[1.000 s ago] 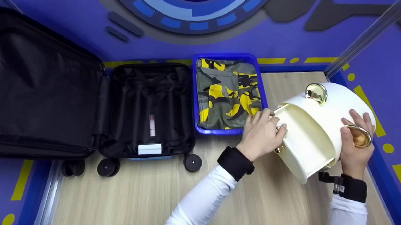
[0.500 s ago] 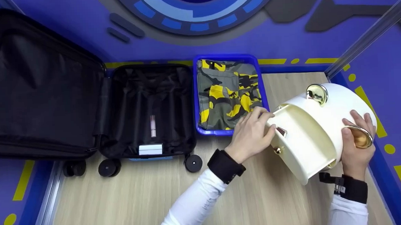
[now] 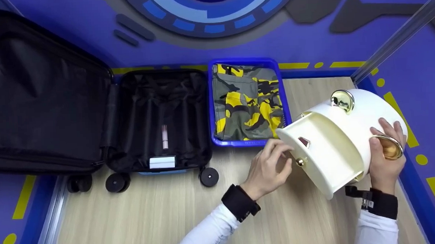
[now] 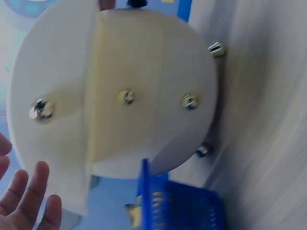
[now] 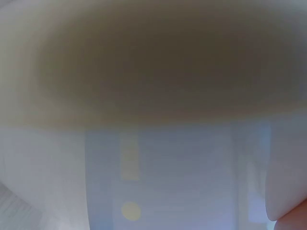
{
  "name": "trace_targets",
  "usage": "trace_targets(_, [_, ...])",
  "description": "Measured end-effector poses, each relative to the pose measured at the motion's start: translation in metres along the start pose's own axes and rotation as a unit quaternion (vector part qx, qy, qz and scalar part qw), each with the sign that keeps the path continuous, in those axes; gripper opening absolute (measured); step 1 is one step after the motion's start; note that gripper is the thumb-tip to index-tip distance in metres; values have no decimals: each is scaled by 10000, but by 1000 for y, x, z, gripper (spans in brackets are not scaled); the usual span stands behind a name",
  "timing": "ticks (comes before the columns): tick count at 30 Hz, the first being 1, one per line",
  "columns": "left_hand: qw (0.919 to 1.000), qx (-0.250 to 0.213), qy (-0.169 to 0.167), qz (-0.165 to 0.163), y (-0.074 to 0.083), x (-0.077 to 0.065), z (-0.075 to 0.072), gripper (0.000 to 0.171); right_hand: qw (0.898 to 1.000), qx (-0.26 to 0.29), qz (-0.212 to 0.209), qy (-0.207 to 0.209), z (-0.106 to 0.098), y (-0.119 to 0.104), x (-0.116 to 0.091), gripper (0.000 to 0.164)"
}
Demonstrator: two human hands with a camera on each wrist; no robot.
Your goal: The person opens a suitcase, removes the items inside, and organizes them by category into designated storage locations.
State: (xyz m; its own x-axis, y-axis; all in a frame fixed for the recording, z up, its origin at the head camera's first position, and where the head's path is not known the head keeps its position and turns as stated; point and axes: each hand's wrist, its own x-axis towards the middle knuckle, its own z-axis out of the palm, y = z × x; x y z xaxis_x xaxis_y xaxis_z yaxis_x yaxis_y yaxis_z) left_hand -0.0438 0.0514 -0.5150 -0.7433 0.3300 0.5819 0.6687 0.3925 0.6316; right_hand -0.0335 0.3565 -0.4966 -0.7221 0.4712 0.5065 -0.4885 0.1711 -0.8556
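Note:
A white rounded drawer box [image 3: 375, 109] with gold ear-shaped fittings sits on the right, its top drawer [image 3: 327, 152] pulled out. Inside the drawer lies a small dark-red, pale-edged piece [image 3: 304, 142]. My right hand [image 3: 388, 162] holds the box's side, thumb and fingers spread around the lower gold ear [image 3: 389, 147]. Just left of the drawer front, my left hand [image 3: 267, 167] has its fingers loosely bent and holds nothing, near the gold knob [image 3: 300, 162]. The left wrist view shows these fingers apart from the drawer knob [image 4: 41, 110]. A blurred pale surface fills most of the right wrist view.
An open black suitcase [image 3: 157, 99] stands at left, with a pinkish lipstick-like tube [image 3: 165, 137] and a small white box [image 3: 162, 162] in it. Next to it, a blue basket [image 3: 211, 100] holds folded camouflage cloth [image 3: 244, 102]. Walls border the table's back and sides.
My left hand has drawn back out of the drawer, moving left and toward me, leaving the dark-red piece uncovered there. The right hand and the box have stayed in place.

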Motion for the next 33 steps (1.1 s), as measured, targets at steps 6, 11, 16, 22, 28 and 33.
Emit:
trace_targets(6, [9998, 22, -144, 112, -2, -14, 18, 23, 9999, -93, -88, -82, 9, -14, -2, 43])
trace_targets(11, [9997, 91, -200, 71, -1, -16, 26, 25, 9999, -40, -82, -55, 12, -19, -3, 40])
trace_targets(16, [9998, 69, -175, 60, 1, -13, 29, 23, 9997, -239, -77, -58, 12, -20, -3, 37])
trace_targets(22, [9997, 185, -95, 112, 4, -7, 30, 23, 9993, -358, -59, -93, 14, -21, -3, 37])
trace_targets(28, [9987, 386, -199, 282, 9, 2, 33, 24, 9996, -281, -61, -61, 14, -21, -2, 40])
trace_targets(33, [9977, 496, -362, 270, 11, 12, 37, 25, 9991, -414, -74, -34, 13, -21, -3, 39])
